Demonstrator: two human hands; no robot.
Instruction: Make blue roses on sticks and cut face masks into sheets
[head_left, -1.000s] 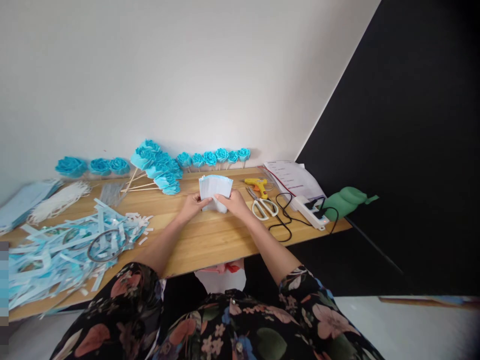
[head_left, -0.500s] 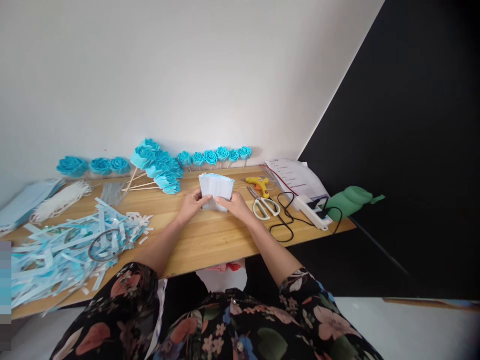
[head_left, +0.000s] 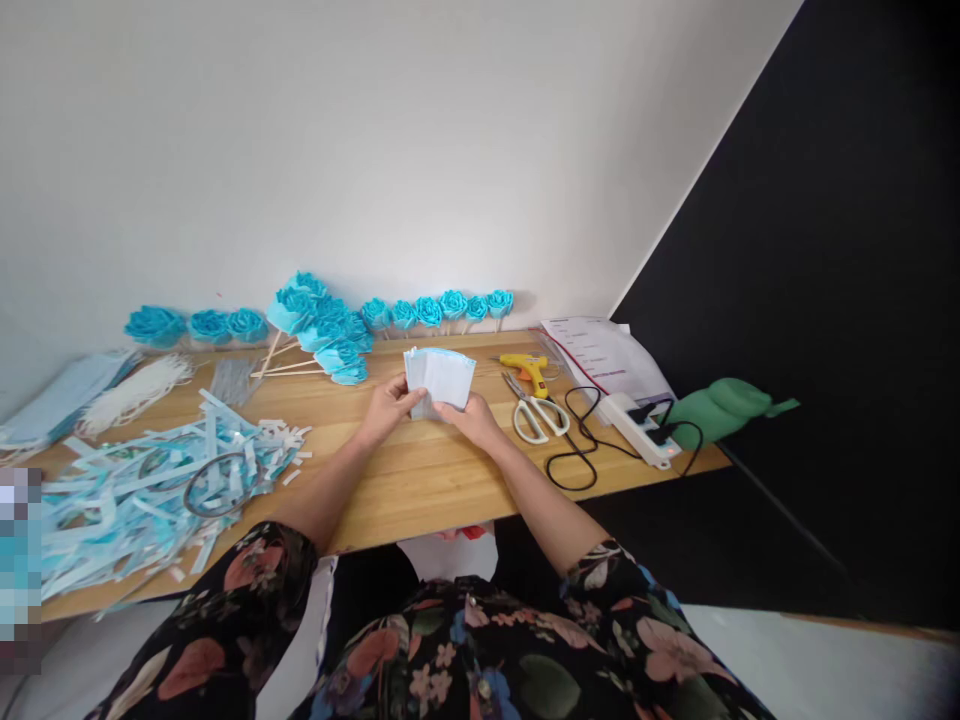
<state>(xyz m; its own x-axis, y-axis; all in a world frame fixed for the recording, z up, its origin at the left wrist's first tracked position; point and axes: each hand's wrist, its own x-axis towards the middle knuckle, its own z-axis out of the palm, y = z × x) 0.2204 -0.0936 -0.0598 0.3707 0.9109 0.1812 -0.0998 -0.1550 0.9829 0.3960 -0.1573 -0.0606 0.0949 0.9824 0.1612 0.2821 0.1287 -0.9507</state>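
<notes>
A small stack of white and pale-blue sheets [head_left: 448,375] stands upright between my hands above the table, slightly fanned along its top edge. My left hand [head_left: 390,405] is closed on the left side of the stack, thumb across its front. Closed on the lower right side is my right hand [head_left: 474,415], its thumb also in front. The fingers behind the sheets are hidden. To the right of my right hand lie scissors [head_left: 541,418] with white handles and a yellow glue gun [head_left: 529,370].
Blue fabric roses [head_left: 330,330] on sticks line the wall. Cut strips [head_left: 142,510] pile at left, near white cords [head_left: 139,395], clear thin strips [head_left: 234,380] and flat blue sheets [head_left: 64,400]. A power strip [head_left: 637,430], black cable, papers [head_left: 607,355] and a green object [head_left: 724,410] are at right.
The sheets have spread apart a little, with a fold or gap now showing near the left thumb. My right thumb has shifted slightly. The whole view has moved slightly, so things appear farther right.
</notes>
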